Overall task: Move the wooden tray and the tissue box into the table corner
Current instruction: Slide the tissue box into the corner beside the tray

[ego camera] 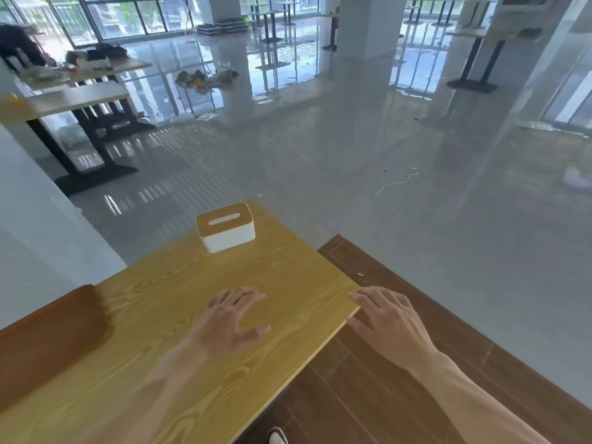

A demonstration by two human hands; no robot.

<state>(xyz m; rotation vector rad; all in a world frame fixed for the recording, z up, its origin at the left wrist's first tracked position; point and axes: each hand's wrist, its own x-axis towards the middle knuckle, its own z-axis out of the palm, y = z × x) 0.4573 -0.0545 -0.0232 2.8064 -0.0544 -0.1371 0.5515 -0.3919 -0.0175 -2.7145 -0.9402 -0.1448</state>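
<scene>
Yellow wood-grain surface (179, 315) carries the tissue box (226, 227) near its far corner and the wooden tray (45, 341) at its left edge, blurred. Left hand (229, 318) hovers spread and empty; right hand (384, 318), fingers splayed, seems to touch the right edge.

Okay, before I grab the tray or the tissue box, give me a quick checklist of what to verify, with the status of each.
1. Left hand empty: ok, fingers spread over the table.
2. Right hand empty: ok, open at the table's right edge.
3. Tissue box upright and reachable: ok, it stands alone near the far corner.
4. Wooden tray free to slide: cannot tell, it is partly out of view at the left.
5. Path between tray and box clear: ok, bare tabletop.
6. Both items in the corner: not ok, the tray sits far from the box.
</scene>
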